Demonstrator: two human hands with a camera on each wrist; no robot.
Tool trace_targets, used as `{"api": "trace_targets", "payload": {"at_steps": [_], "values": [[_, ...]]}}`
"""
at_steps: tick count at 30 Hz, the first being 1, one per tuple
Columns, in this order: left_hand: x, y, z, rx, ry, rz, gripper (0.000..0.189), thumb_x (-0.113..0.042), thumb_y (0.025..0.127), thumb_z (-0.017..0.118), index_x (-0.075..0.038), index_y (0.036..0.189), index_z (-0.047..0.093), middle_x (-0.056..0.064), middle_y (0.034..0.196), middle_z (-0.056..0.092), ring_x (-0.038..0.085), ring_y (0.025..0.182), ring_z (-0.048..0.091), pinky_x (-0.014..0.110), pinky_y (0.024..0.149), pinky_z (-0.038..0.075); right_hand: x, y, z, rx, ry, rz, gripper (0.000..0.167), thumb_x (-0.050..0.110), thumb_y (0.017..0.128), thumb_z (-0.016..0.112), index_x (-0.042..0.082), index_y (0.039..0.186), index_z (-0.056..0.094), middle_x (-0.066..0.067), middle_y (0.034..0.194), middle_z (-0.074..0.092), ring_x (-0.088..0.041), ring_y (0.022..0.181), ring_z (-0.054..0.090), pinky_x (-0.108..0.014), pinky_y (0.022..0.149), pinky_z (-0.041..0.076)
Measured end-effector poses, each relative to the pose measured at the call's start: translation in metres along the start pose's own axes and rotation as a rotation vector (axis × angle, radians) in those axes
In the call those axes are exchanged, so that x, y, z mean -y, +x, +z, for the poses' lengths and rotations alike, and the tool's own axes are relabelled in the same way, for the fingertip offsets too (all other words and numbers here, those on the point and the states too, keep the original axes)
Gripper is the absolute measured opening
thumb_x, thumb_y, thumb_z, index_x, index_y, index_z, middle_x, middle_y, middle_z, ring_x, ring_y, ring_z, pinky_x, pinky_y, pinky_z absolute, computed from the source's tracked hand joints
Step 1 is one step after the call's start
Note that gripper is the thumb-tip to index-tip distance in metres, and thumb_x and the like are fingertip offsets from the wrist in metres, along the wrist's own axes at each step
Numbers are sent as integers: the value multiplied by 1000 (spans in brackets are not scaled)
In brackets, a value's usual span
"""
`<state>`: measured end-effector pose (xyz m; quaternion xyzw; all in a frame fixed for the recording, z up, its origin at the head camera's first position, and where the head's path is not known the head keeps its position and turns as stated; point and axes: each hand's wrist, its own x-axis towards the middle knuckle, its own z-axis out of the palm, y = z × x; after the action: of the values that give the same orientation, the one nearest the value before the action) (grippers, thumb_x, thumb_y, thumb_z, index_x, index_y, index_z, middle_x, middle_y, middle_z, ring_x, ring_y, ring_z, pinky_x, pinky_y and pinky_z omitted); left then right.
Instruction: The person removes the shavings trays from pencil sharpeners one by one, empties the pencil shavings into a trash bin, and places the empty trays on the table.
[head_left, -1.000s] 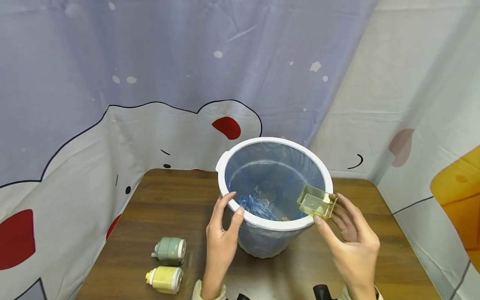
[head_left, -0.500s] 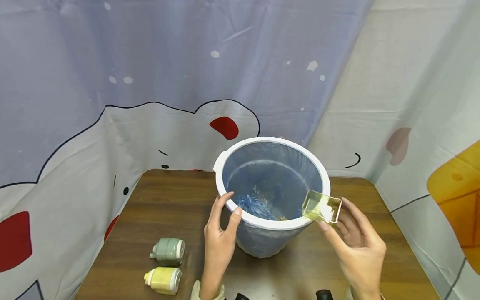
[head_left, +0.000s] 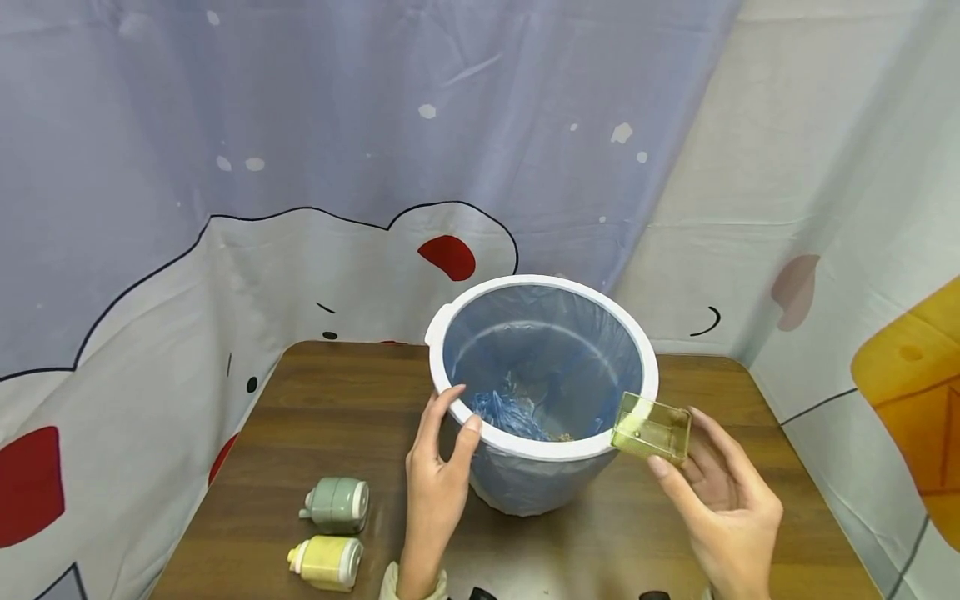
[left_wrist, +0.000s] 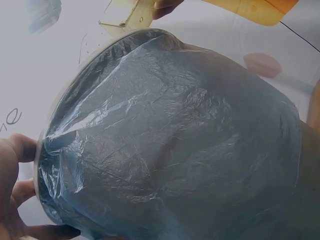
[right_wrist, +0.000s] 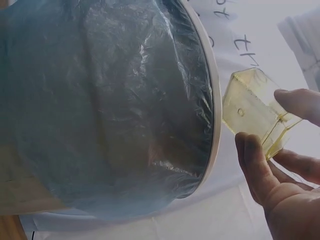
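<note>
W/ L hand (head_left: 433,483), gripped lined bin (head_left: 534,475) by near-L rim; shifted yellowish clear box (head_left: 652,428), pinched in R hand (head_left: 729,504), slightly R & nearer vs. a sec ago, to R rim: prob. less over mouth, not yet let go.

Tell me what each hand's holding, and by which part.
Right hand: the clear yellowish box, pinched between thumb and fingers at its right end. Left hand: the bin, held by its white rim, near left side.
</note>
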<state>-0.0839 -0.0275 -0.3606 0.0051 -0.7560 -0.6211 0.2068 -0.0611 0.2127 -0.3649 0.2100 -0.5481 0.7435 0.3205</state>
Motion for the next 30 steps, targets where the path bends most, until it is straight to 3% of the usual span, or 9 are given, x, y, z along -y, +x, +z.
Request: {"api": "trace_targets", "payload": {"at_steps": [9,16,20,26,30], "values": [[1,1,0,24,-4,-4,36,-18,88,60,-23,123,55,8,140,42,30,131,34,49,104,28,0,-7,-10,48,18,-15,61,-41,60,48,-30,119,34,-34,121,49,-35,111,54,-34,88,46],[30,3,4,14,9,15,37,-27,88,60,-36,124,53,-4,140,41,24,132,32,47,105,27,-3,-8,-14,91,52,-77,59,-40,61,48,-33,117,32,-37,118,50,-36,110,55,-33,86,48],[38,4,5,11,7,38,37,-31,88,60,-40,123,52,-7,139,42,20,132,32,46,106,27,-5,-9,-15,91,73,-104,57,-40,62,48,-34,116,32,-38,117,50,-36,109,55,-33,85,49],[39,4,6,8,6,42,38,-29,88,61,-39,123,52,-6,140,41,20,131,34,46,106,27,-6,-12,-18,86,127,-102,58,-41,61,46,-34,116,30,-38,115,51,-37,108,56,-33,84,49],[29,3,3,5,13,25,38,-25,88,61,-35,123,54,-3,139,42,24,131,35,46,106,27,-6,-15,-19,92,176,-104,58,-42,60,44,-35,116,30,-39,114,50,-39,108,55,-34,84,50]]}}
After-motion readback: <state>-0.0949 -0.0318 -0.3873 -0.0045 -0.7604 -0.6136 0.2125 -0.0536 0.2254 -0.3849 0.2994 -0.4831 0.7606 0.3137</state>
